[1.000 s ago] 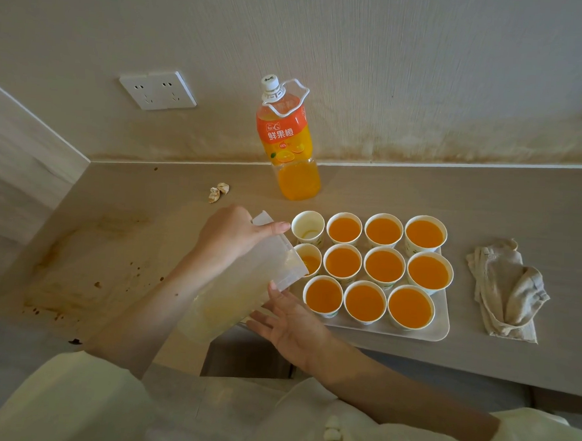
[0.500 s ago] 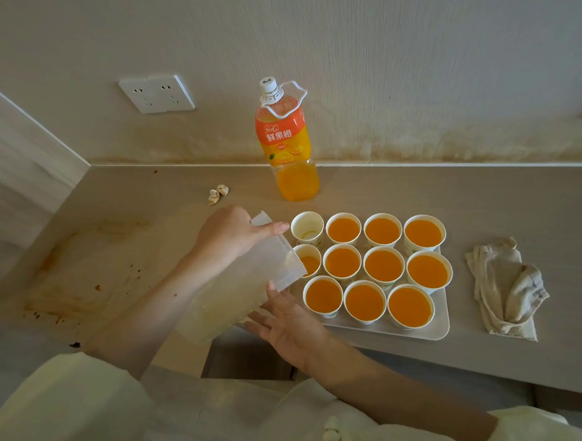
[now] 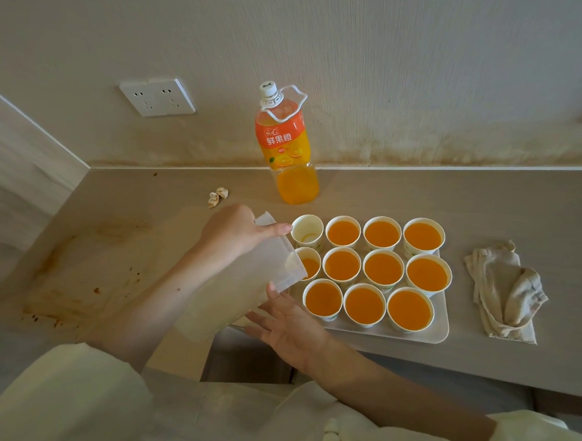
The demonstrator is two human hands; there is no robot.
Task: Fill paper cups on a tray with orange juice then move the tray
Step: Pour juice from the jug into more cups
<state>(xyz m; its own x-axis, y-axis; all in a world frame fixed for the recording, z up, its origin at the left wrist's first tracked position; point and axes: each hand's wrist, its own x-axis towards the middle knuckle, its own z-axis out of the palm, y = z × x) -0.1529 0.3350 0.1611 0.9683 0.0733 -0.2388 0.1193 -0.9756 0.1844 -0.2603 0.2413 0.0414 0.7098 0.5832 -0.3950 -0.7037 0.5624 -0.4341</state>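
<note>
While the left hand grips the upper part of a translucent pitcher, its fingers curled round the wall and the index finger laid straight along the rim, the right hand is held open under the pitcher's lower edge. The right fingers are spread and relaxed, and the thumb tip touches the plastic. Both forearms reach forward from pale sleeves, the left crossing in front of the pitcher's base.

The pitcher is tilted. Its mouth lies past the left fingertips, over the leftmost cup of the middle row, which it partly hides. Just beyond the left index fingertip stands a nearly empty cup.

The paper cups, eleven in view, stand close together in three rows on a white tray, on the thumb side of the right hand. Nine are filled with orange juice almost to the rim. The right hand and the pitcher cover the tray's near left corner.

Farther beyond the left fingers, an orange juice bottle stands upright and capped against the wall. Crumpled scraps lie just past the left knuckles, with a wall socket above. A cloth lies bunched on the counter, across the tray from both hands and clear of it. Brown stains mark the counter on the outer side of the left forearm.
</note>
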